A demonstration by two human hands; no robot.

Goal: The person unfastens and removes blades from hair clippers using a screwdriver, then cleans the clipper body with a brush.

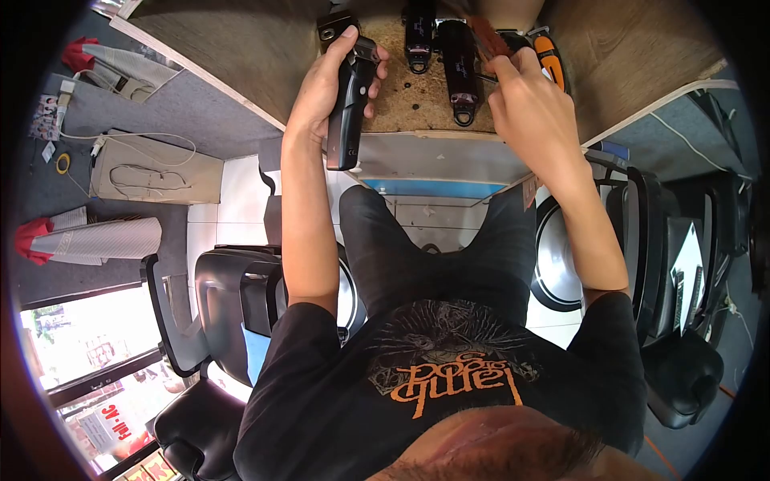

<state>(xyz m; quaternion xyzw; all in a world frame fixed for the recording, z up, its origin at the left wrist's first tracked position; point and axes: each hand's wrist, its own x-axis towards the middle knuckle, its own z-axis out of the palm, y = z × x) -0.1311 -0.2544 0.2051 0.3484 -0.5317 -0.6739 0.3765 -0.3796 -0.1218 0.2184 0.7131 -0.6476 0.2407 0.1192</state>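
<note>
My left hand (pixel 321 88) is wrapped round a black hair clipper (pixel 350 112), its head up by the thumb and its body pointing down over the shelf's front edge. My right hand (pixel 533 112) is closed in a pinch above the wooden shelf (pixel 401 104). A thin dark piece (pixel 486 78) shows at its fingertips, but what they hold is not clear. Just beyond those fingers is a reddish-brown bristly thing (pixel 486 36), partly hidden. Beside them a large dark clipper (pixel 460 72) lies on the shelf, with a smaller black clipper (pixel 419 40) to its left.
An orange-and-black trimmer (pixel 549 62) lies right of my right hand. Wooden side panels (pixel 216 48) border the shelf. Black chairs (pixel 233 297) stand on both sides of me. A cardboard-coloured box (pixel 156 172) with a cable is at the left.
</note>
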